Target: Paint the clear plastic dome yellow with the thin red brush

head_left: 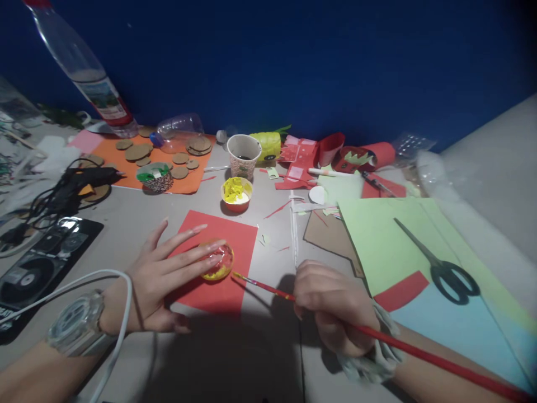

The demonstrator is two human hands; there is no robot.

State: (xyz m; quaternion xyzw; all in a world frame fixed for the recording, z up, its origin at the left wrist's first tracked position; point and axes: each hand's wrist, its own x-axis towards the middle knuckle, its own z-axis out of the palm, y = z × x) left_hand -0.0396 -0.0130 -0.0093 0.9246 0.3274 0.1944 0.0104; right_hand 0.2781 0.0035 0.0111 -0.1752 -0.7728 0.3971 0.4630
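With fingers spread, my left hand rests its fingertips on a clear round plastic piece whose rim carries yellow paint. That piece lies on a sheet of red paper. In my closed right hand is a red-handled paintbrush, its yellow-coated tip close to the right edge of the round piece; whether they touch I cannot tell. Beyond the paper stands a small cup of yellow paint. A paper cup with dark liquid is just behind it.
Scissors lie on green paper at the right. Cardboard discs and a green paint cup sit on orange paper. A tall bottle stands at the back left. A white cable crosses my left wrist.
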